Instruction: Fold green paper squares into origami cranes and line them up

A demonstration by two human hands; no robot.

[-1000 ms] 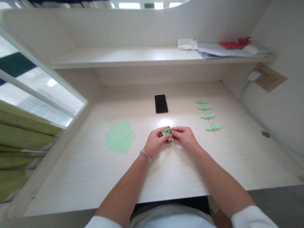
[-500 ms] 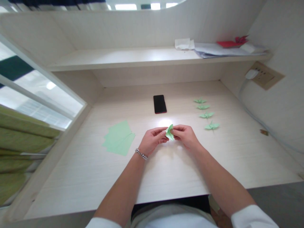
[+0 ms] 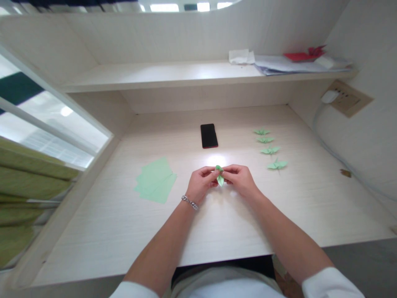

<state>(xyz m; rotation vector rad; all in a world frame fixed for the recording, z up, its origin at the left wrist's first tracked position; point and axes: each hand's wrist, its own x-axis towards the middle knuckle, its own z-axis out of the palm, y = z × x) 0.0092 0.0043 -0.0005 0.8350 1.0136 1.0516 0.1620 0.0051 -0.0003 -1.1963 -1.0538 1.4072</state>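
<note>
Paper (image 3: 220,180), light green and folded into a small pointed form, is being pinched from nine o'clock by the left hand (image 3: 200,182) and from three by the right hand (image 3: 240,179), both narrowed on it above the pale wood-grained bench (image 3: 124,236). Around it, fanned flat light-green paper sheets (image 3: 155,180) are being carried at nine o'clock, a black rectangular phone with a red edge (image 3: 209,135) near twelve, and four light-green folded-paper birds (image 3: 270,151) around two. A silver chain bracelet (image 3: 190,203) is being worn just behind the left hand.
</note>
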